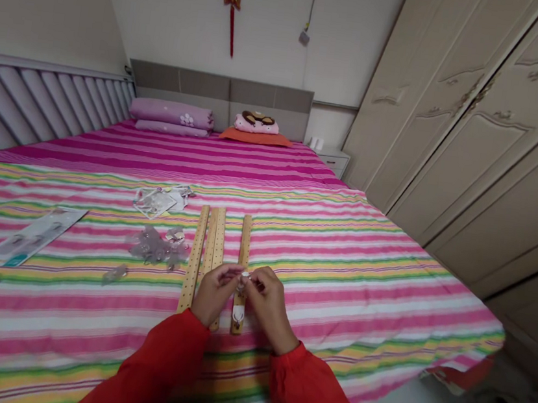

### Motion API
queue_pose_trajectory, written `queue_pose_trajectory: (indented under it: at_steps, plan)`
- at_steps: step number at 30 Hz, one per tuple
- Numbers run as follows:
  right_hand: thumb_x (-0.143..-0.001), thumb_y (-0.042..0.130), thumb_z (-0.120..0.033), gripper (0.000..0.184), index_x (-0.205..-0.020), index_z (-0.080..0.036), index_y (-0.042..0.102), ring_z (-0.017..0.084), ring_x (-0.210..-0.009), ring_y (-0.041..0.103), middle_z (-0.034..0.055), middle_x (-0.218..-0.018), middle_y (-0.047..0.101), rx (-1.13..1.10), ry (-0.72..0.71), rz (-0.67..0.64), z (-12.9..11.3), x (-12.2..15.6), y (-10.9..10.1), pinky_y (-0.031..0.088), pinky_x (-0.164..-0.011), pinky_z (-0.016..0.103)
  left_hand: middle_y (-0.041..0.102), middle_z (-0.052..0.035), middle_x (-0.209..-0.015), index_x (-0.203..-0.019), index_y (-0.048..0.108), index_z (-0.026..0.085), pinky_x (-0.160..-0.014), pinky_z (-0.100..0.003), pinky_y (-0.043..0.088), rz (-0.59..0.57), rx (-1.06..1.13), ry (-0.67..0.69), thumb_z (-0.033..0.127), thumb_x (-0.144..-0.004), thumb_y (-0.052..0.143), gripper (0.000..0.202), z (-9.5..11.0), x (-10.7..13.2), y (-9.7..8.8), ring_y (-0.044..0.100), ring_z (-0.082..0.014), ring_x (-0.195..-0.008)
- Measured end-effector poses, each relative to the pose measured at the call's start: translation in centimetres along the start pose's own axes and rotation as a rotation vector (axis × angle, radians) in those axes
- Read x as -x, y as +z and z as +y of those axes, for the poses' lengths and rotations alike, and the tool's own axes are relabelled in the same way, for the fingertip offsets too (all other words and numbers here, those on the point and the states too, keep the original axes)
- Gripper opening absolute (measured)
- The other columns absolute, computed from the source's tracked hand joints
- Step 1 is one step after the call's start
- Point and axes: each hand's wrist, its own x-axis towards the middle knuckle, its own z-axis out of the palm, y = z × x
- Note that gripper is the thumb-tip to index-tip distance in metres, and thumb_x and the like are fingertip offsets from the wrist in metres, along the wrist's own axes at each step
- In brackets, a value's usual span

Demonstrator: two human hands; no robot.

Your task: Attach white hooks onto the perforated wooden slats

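Observation:
My left hand (213,294) and my right hand (268,306) meet above the striped bed (386,288), fingers pinched together on a small pale hook piece (243,282). Red sleeves cover both my arms. Directly under the hands lies a wooden strip (245,238) with a row of holes, and a small hook (237,317) sits at its near end. Beside it on the left lie three more wooden strips (207,243), close together and pointing away from me.
Clear plastic bags with small metal parts (155,246) and torn packaging (158,201) lie left of the strips. A long printed card (31,239) rests further left. Pillows (172,114) sit at the headboard. A tall wardrobe (478,135) stands on the right.

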Motion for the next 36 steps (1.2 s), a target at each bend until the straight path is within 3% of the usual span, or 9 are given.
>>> queue_pose_trajectory:
  at_steps: [4, 10, 16, 20, 24, 36]
  plan:
    - [-0.08, 0.057, -0.033, 0.03, -0.054, -0.021, 0.051, 0.014, -0.06, 0.047, -0.0016, -0.06, 0.048, -0.046, 0.079, 0.001, 0.6, -0.9, 0.1, 0.036, -0.057, 0.027, 0.071, -0.0072, -0.087, -0.089, 0.068, 0.015, -0.078, -0.03, 0.051, -0.078, 0.035, -0.012, 0.038, -0.062, 0.071, 0.035, 0.1, -0.6, 0.5, 0.065, -0.018, -0.082]
    - [-0.075, 0.06, -0.037, 0.03, -0.051, -0.021, 0.053, 0.014, -0.058, 0.048, -0.002, -0.055, 0.051, -0.095, 0.156, 0.019, 1.7, -2.1, 0.2, 0.037, -0.056, 0.026, 0.07, -0.0057, -0.083, -0.086, 0.067, 0.016, -0.074, -0.03, 0.051, -0.121, 0.013, -0.027, 0.037, -0.057, 0.074, 0.036, -0.7, -1.8, 0.6, 0.064, -0.0169, -0.078]
    - [-0.063, 0.069, -0.035, 0.02, -0.064, -0.021, 0.056, 0.013, -0.051, 0.049, -0.0034, -0.056, 0.055, -0.339, 0.315, 0.004, 3.2, -3.3, 1.2, 0.039, -0.05, 0.024, 0.07, -0.0058, -0.077, -0.083, 0.067, 0.013, -0.076, -0.033, 0.051, -0.101, 0.087, -0.152, 0.035, -0.045, 0.082, 0.046, -1.6, -4.1, -0.3, 0.064, -0.0171, -0.075]
    - [-0.059, 0.072, -0.032, 0.02, -0.073, -0.019, 0.063, 0.012, -0.05, 0.047, -0.0044, -0.056, 0.055, -0.377, 0.341, -0.004, 4.9, -4.1, 1.6, 0.039, -0.048, 0.023, 0.07, -0.0051, -0.071, -0.077, 0.067, 0.012, -0.074, -0.034, 0.052, -0.128, 0.095, -0.211, 0.035, -0.042, 0.083, 0.045, -2.2, -5.3, -0.3, 0.065, -0.0178, -0.072]
    - [-0.058, 0.072, -0.031, 0.018, -0.07, -0.018, 0.067, 0.01, -0.049, 0.045, -0.0043, -0.054, 0.055, -0.393, 0.35, -0.044, 6.2, -4.5, 1.8, 0.036, -0.047, 0.022, 0.069, -0.0042, -0.068, -0.076, 0.067, 0.012, -0.072, -0.035, 0.052, -0.115, 0.093, -0.247, 0.035, -0.042, 0.083, 0.044, -3.2, -5.8, -0.2, 0.065, -0.0181, -0.069]
    - [-0.058, 0.07, -0.027, 0.02, -0.075, -0.017, 0.068, 0.009, -0.046, 0.043, -0.0046, -0.055, 0.056, -0.451, 0.372, -0.075, 7.8, -4.6, 2.6, 0.033, -0.044, 0.021, 0.069, -0.0042, -0.068, -0.075, 0.066, 0.012, -0.069, -0.032, 0.051, -0.073, 0.114, -0.234, 0.03, -0.04, 0.085, 0.043, -4.5, -6.0, -0.2, 0.064, -0.0166, -0.068]
